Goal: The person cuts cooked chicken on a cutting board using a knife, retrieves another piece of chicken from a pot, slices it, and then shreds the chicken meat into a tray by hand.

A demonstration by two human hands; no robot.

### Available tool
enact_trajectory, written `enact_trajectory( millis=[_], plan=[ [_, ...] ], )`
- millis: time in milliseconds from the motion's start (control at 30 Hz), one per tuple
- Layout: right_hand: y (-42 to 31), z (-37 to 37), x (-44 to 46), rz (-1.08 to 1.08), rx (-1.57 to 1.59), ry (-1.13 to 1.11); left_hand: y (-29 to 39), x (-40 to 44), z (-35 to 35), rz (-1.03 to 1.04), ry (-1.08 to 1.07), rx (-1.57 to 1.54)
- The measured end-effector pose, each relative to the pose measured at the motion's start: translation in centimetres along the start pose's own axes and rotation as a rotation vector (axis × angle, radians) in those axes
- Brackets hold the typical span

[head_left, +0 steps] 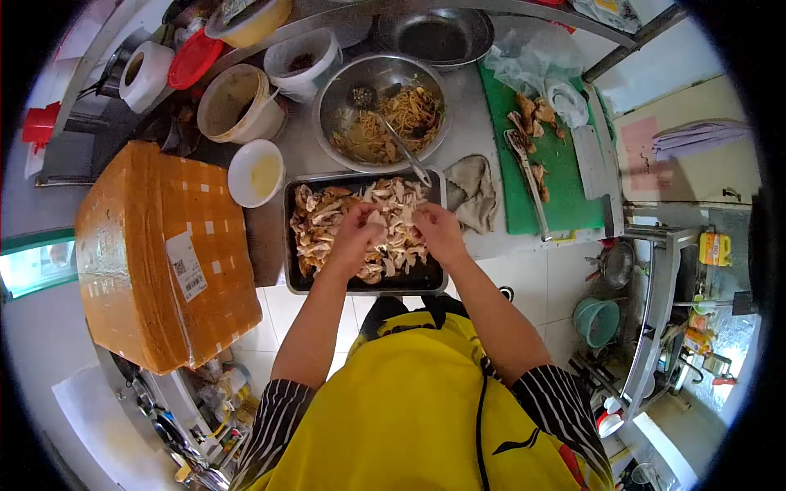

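Observation:
A dark rectangular tray (pixel 323 284) sits at the counter's front edge, heaped with pale shredded meat (pixel 395 202) that looks like cooked chicken, browner toward the left. Over its middle is my left hand (pixel 354 237), fingers closed around a pale piece of meat. Close beside it, at the tray's right side, my right hand (pixel 440 232) has its fingers curled in and pinched at the meat; the fingertips are partly hidden. Behind the tray stands a steel bowl (pixel 326 106) with yellowish strips and a slotted ladle (pixel 397 139) whose handle reaches over the tray's rim.
A taped cardboard box (pixel 168 254) stands at the left by a white bowl (pixel 255 173) and tubs. On the right are a grey cloth (pixel 472 195), a green cutting board (pixel 524 214) with meat pieces, tongs (pixel 530 184) and a cleaver (pixel 589 155). A shelf overhangs the back.

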State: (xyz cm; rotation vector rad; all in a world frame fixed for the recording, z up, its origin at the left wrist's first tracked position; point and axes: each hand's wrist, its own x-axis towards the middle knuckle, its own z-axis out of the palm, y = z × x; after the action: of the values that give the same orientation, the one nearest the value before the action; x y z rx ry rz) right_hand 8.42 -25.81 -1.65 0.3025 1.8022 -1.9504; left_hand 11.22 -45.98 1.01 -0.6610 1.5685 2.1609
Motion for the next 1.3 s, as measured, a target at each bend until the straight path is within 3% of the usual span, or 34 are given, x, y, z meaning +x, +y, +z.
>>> enact_trajectory(
  millis=[67, 233, 333, 467, 567, 667, 733, 867, 1167, 1267, 1300],
  plan=[
    [-1.1, 0.9, -0.7, 0.023, 0.050, -0.018, 2.5, -1.6, 2.6, -0.023, 0.001, 0.084],
    [-0.1, 0.9, -0.7, -0.068, -0.176, -0.077, 2.9, -1.6, 4.1, 0.012, -0.014, 0.214],
    [-1.4, 0.9, -1.3, -0.130, -0.361, -0.044, 1.4, -0.8, 3.4, 0.176, -0.007, 0.358],
    [-3.4, 1.6, -1.8, -0.128, -0.580, -0.001, 0.4, -0.2, 3.2, 0.096, 0.040, 0.378],
    [-2.7, 1.8, -1.7, -0.202, -0.581, 0.043, 0.0, -0.1, 3.1, 0.122, 0.052, 0.386],
    [-1.6, 1.2, -1.1, -0.094, -0.378, -0.021, 0.6, -0.2, 3.0, 0.203, 0.016, 0.425],
    [-1.7, 0.9, -1.0, -0.137, -0.446, -0.010, 1.9, -0.9, 3.5, 0.211, -0.010, 0.521],
    [-3.1, 1.7, -1.6, -0.232, -0.577, 0.078, 0.3, -0.2, 3.4, 0.149, 0.018, 0.341],
    [-1.2, -0.6, -0.8, -0.146, -0.627, 0.165, 1.4, -0.6, 3.7, 0.029, 0.181, 0.316],
    [-1.3, -0.8, -0.8, -0.354, -0.867, 0.160, 0.8, 0.2, 2.6, 0.035, 0.147, 0.334],
    [-1.4, -0.6, -0.9, -0.334, -0.807, 0.142, 0.5, 0.4, 2.0, 0.028, 0.136, 0.251]
  ],
)
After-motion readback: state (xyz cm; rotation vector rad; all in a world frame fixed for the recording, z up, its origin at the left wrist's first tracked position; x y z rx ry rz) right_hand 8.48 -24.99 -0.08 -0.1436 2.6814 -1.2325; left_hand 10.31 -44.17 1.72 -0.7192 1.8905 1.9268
